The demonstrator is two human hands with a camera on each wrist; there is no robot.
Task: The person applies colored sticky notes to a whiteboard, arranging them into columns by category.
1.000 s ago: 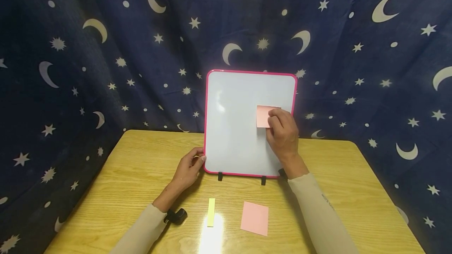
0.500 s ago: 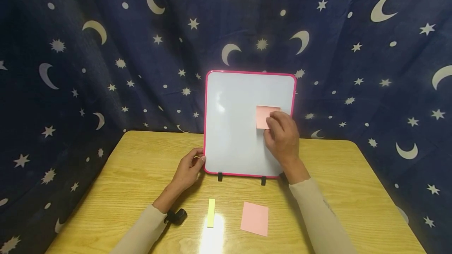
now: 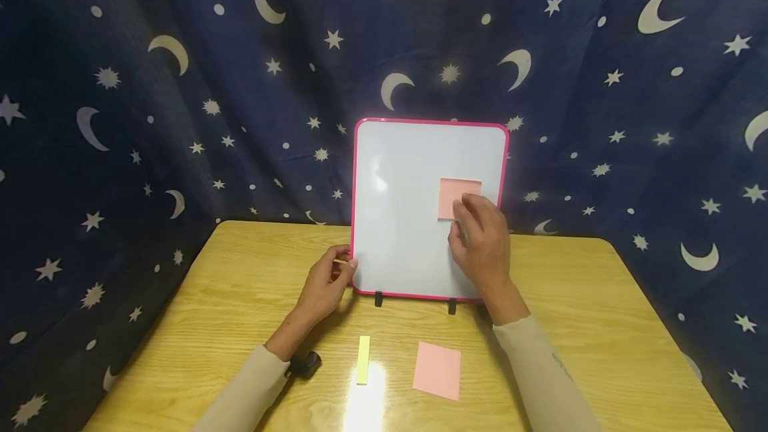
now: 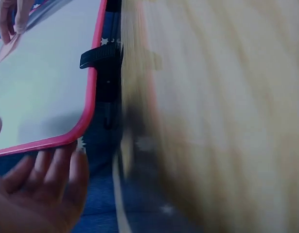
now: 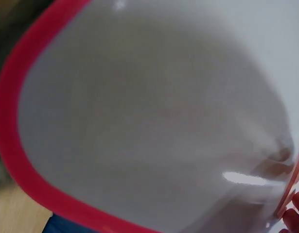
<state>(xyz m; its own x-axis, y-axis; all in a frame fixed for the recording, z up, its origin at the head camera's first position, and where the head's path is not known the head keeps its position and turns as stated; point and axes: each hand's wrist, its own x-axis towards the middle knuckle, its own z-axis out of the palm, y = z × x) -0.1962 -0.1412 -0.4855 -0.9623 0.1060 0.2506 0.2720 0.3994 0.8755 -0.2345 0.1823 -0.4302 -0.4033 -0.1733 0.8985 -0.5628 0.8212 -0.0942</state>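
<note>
Whiteboard [image 3: 402, 225] stood on black feet [image 3: 379, 299], its lower-left edge gripped by the left hand [image 3: 323, 287], presumably to steady it while, on its right half, the right hand [image 3: 486, 249] touched a pink note [image 3: 450, 193], whether pinching or merely pressing I couldn't tell.

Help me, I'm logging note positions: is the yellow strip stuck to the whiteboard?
No, the yellow strip lies on the table, in front of the whiteboard and left of a pink note.
</note>
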